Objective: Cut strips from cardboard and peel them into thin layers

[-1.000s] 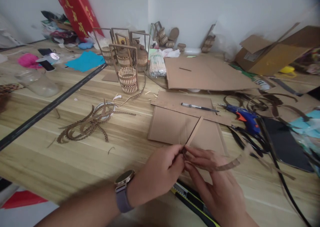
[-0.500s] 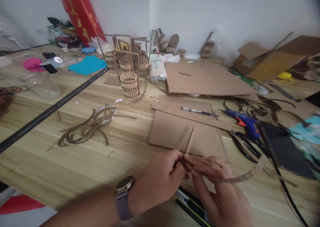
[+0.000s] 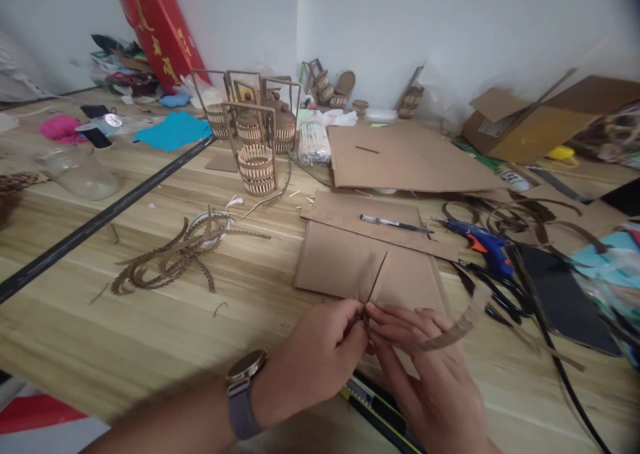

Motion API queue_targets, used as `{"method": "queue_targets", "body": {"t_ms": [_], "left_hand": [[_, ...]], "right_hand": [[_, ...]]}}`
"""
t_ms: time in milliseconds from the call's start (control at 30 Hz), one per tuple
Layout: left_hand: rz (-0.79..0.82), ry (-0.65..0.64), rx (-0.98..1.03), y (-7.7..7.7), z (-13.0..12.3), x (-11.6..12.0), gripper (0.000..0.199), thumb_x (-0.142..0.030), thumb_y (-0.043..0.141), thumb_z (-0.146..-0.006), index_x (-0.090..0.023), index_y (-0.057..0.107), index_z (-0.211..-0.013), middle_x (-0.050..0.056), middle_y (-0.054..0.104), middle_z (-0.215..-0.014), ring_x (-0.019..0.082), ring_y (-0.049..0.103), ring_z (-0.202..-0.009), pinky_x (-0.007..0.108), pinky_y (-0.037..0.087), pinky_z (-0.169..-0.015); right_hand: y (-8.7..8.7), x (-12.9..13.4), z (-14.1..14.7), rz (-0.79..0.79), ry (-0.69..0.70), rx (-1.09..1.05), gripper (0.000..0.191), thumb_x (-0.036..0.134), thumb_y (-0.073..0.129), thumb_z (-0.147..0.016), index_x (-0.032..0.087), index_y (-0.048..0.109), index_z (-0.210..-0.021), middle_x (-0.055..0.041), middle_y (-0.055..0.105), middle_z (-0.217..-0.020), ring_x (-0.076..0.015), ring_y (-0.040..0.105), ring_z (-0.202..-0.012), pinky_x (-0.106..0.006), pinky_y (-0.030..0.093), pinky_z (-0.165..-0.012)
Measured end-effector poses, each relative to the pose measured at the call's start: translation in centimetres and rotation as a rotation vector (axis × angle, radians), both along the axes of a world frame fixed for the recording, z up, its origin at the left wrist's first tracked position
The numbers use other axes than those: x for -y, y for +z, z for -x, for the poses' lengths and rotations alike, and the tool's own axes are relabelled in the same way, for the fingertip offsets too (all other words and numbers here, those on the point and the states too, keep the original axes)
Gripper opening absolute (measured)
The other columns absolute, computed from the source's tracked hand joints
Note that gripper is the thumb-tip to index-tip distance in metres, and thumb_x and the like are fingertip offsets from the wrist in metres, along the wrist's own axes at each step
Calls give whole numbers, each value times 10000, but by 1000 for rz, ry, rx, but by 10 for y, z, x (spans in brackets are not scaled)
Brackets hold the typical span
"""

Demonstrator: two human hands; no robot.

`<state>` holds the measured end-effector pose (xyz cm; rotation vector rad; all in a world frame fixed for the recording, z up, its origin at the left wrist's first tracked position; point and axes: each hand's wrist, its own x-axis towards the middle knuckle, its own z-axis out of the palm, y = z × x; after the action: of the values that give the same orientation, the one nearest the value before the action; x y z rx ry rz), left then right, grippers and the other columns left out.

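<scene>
My left hand [image 3: 325, 351], a watch on its wrist, pinches a thin brown cardboard strip [image 3: 379, 275] that sticks up past the fingertips. My right hand [image 3: 425, 367] meets it there, its fingers also closed on the strip. A curled tail of cardboard strip [image 3: 453, 331] comes out over the right hand's back. Where the fingertips touch, the strip is hidden. Beneath the hands lies a yellow and black utility knife [image 3: 373, 407]. Just beyond them is a flat piece of cardboard [image 3: 325, 261].
A pen [image 3: 395, 224] lies on a cardboard strip. To the right are a blue glue gun [image 3: 480, 241], black-handled scissors [image 3: 505, 294], a phone [image 3: 567, 301] and a cable. Small stick baskets [image 3: 257, 171] stand behind. Notched strips [image 3: 165, 257] lie left; a glass jar [image 3: 83, 177] lies farther left.
The curled tail of the strip has swung up and to the left over my right hand. Both hands keep their pinch in nearly the same place; the view has shifted slightly.
</scene>
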<state>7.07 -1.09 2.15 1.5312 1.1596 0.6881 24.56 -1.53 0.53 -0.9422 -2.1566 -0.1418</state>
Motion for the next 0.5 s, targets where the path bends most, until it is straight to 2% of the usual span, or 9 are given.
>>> {"method": "queue_targets", "body": {"t_ms": [267, 500], "left_hand": [[79, 9, 55, -2, -1, -1, 248, -237, 415, -936, -171, 654, -941, 30, 689, -826, 156, 632, -759, 236, 475, -671], [87, 31, 62, 1, -1, 2, 226, -212, 422, -912, -172, 644, -900, 36, 697, -844, 157, 657, -784, 223, 490, -663]], "right_hand": [[0, 6, 4, -8, -2, -15, 135, 123, 532, -967, 201, 624, -1026, -63, 780, -1027, -187, 712, -966, -406, 378, -1004], [4, 7, 4, -17, 18, -7, 116, 124, 552, -957, 206, 613, -1013, -53, 776, -1000, -179, 710, -956, -395, 396, -1006]]}}
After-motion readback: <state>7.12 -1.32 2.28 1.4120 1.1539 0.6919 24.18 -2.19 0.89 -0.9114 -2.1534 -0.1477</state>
